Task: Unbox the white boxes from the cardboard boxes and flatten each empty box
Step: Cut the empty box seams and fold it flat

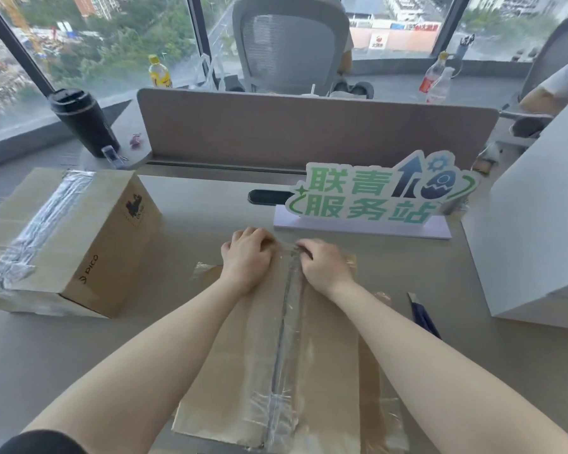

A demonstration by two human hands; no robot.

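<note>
Near cardboard box point(276, 371): taped seam slit (apparently); left hand point(245, 257), right hand point(322, 267) curled gripping far flaps; next, prising apart.

Taped box point(63, 237) left, sign point(374, 194) ahead

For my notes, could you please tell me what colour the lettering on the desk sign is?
Green, on a white backing; the sign shows in the head view.
</note>
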